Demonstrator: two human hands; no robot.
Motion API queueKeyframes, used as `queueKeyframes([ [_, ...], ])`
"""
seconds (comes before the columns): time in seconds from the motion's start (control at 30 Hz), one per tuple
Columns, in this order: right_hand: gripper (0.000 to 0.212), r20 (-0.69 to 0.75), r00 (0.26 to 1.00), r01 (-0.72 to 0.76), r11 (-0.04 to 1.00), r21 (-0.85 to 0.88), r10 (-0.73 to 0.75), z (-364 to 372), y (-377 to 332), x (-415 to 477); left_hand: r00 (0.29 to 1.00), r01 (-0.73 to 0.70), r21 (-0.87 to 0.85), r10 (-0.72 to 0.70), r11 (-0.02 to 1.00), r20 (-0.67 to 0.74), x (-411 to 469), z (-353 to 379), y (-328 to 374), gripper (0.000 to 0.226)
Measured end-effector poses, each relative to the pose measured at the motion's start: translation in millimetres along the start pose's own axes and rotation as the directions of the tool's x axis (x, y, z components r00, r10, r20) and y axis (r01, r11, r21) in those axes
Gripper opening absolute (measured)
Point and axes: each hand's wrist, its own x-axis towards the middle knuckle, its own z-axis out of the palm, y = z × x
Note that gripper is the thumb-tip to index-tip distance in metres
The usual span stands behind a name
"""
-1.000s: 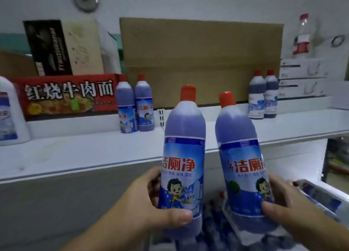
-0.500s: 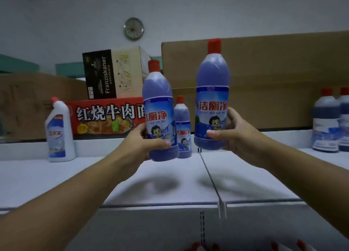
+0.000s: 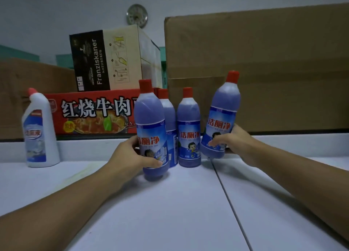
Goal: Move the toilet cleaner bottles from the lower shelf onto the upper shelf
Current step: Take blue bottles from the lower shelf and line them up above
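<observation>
Your left hand [image 3: 130,157] gripped the near bottle [image 3: 151,122], your right hand [image 3: 236,143] the tilted bottle [image 3: 221,118]; two standing bottles [image 3: 188,130] were between them, one white bottle [image 3: 40,131] apart.

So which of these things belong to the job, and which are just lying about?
Job: left-hand bottle, right-hand bottle, two standing blue bottles, white shelf.
Lying about: white bottle, red noodle box, Franziskaner carton, brown box, clock.
</observation>
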Motion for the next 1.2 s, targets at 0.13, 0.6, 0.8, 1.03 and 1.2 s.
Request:
queueKeyframes([
  [0.13, 0.048, -0.002, 1.0, -0.028, 0.999, -0.028, 0.028, 0.6, 15.4, 10.9, 0.999, 0.051, -0.05, -0.05, 0.997, 0.018, 5.9, 1.7, -8.0, 0.058],
  [0.6, 0.067, -0.057, 0.998, 0.016, 0.974, -0.225, -0.03, 2.9, 29.9, 6.2, 0.992, -0.084, 0.075, 0.076, 0.994, 0.097, 6.1, 7.1, -16.1, 0.049],
  [0.8, 0.06, -0.017, 0.993, 0.109, 0.953, -0.281, -0.119, 5.6, 38.3, 4.4, 0.987, -0.096, 0.12, 0.08, 0.988, 0.136, 7.9, 5.4, -21.9, 0.042],
  [1.03, 0.048, 0.064, 0.988, 0.152, 0.846, -0.511, -0.139, -8.3, 31.6, 4.4, 0.975, -0.077, 0.109, 0.052, 0.991, 0.217, 0.1, 2.0, -10.4, 0.047],
  [1.2, 0.078, 0.005, 0.994, 0.065, 0.568, -0.821, -0.107, -18.0, 7.6, -18.6, 0.986, -0.135, 0.094, 0.143, 0.986, -0.082, -17.1, -21.2, 15.1, 0.084],
])
